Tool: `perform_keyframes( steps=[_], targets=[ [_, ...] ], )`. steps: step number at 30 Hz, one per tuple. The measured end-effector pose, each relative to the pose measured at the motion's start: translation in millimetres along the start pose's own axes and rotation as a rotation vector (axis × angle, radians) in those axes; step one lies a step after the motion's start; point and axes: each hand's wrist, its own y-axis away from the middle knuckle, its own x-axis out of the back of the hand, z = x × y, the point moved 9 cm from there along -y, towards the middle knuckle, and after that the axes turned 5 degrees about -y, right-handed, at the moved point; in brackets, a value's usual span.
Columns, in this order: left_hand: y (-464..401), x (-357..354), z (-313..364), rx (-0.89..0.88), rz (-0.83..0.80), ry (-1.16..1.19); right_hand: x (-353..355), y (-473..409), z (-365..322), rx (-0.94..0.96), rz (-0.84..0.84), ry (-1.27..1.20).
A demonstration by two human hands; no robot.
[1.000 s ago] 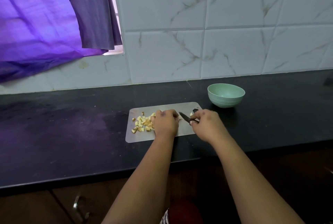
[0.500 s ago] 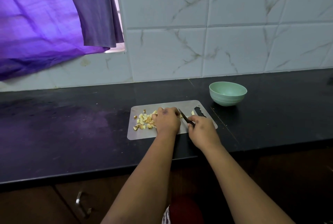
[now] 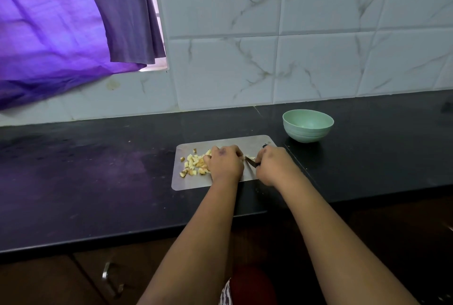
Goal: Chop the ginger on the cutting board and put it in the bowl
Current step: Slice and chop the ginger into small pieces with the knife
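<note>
At centre frame, on the cutting board (image 3: pixel 188 182), most ginger (image 3: pixel 193 163) lies diced; the left hand (image 3: pixel 225 162) curls over an uncut remnant, the right hand (image 3: pixel 273 163) grips the knife (image 3: pixel 250 162), and the bowl (image 3: pixel 308 125), upper right, appears empty.

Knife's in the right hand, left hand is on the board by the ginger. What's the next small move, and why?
Probably another cut down through the piece under the left hand. The right hand grips the knife, its blade angled toward that hand. Chopped ginger lies piled on the cutting board, and the green bowl looks empty, so transfer seems premature.
</note>
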Motion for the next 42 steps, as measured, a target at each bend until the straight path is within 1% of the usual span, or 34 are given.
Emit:
perform_keyframes(
  steps=[2,4,6,7,8,11,12,13,16,19,26,37,42],
  targets=[
    [0,0,-2,0.016,0.003,-0.002,5,-1,-3,-0.014,-0.062,0.105],
    [1,2,-5,0.037,0.005,-0.007,9,0,-10,0.030,-0.142,0.258],
    [1,2,-6,0.047,0.005,-0.013,13,3,-12,0.055,-0.180,0.311],
    [2,2,-6,0.050,0.003,-0.012,16,5,-10,0.050,-0.178,0.291],
    [2,3,-6,0.052,-0.002,-0.008,20,7,-7,0.044,-0.137,0.237],
    [4,2,-5,0.045,-0.012,-0.001,31,22,-3,0.089,0.147,-0.045],
    [4,2,-5,0.042,-0.012,-0.002,28,28,-2,0.114,0.211,-0.136],
    [4,2,-5,0.041,-0.009,-0.004,22,34,-1,0.134,0.234,-0.210],
    [3,2,-5,0.045,-0.007,-0.013,2,41,-2,0.185,0.235,-0.292],
    [3,1,-7,0.056,-0.010,-0.005,-1,39,-3,0.212,0.250,-0.282],
    [1,-1,-8,0.072,-0.021,-0.014,-3,32,-5,0.214,0.202,-0.240],
    [1,0,-5,0.041,0.007,-0.019,-10,25,-4,0.186,0.160,-0.234],
    [0,0,-5,0.041,0.008,-0.023,-16,17,-3,0.124,0.104,-0.182]
  ],
)
